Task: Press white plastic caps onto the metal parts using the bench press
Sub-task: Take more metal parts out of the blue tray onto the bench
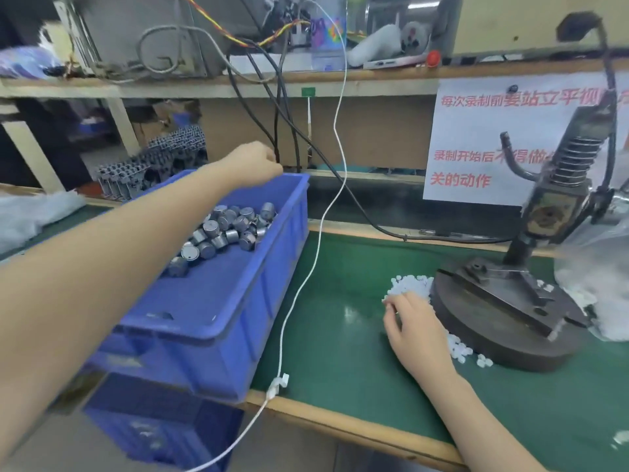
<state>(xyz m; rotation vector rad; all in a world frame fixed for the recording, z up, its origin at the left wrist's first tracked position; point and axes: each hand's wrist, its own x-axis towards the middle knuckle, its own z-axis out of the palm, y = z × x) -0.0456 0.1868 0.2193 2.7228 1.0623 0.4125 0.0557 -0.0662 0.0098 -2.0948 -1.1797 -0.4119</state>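
Observation:
Several grey metal parts [224,233] lie piled in a blue bin [218,332] on the left. My left hand [253,165] hovers over the bin's far rim with fingers curled; whatever it holds is hidden. A heap of white plastic caps [413,286] lies on the green mat against the bench press [503,321], whose round base carries a metal fixture below a sprung column. My right hand [413,323] rests at the heap's near edge, fingertips curled down and pinching a cap. More caps [459,349] trail beside the base.
A white cable [316,233] hangs across the mat between bin and press, clipped at the bench edge. A clear bag [599,287] of caps sits right of the press. A second blue bin [153,434] stands below. Black cables, a paper sign [476,137] and grey racks [153,168] line the back.

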